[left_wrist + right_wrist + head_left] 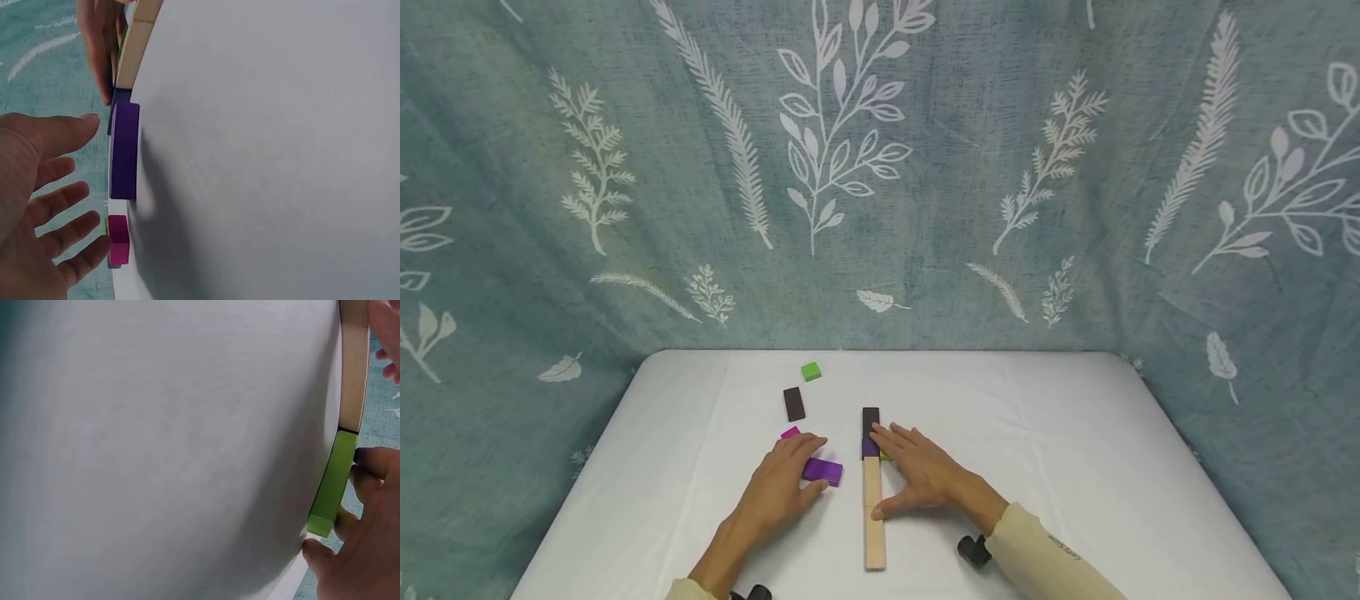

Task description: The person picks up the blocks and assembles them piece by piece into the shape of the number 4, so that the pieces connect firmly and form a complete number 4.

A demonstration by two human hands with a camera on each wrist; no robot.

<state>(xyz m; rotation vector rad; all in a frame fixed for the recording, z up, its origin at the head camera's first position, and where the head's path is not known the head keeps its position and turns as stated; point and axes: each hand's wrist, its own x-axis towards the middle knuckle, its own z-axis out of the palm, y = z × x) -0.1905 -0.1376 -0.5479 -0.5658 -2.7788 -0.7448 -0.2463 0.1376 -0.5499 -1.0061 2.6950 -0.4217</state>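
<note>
A straight row of blocks runs toward me: a dark block (870, 416) at the far end, a dark purple one (870, 448), then pale wooden blocks (874, 542). My right hand (919, 473) spreads over the row's right side, fingertips at the dark end and thumb at a pale block. Under its fingers, a green block (332, 481) lies along the row's right side. My left hand (781, 482) arches loosely around a brighter purple block (823, 472), thumb and fingers apart; the left wrist view shows a gap between its thumb and this purple block (125, 151).
A magenta block (791, 432) lies just beyond my left hand, partly hidden. Farther back on the white table (1037, 425) are a dark brown block (793, 404) and a small green one (811, 372). A leaf-patterned curtain (880, 208) hangs behind the table.
</note>
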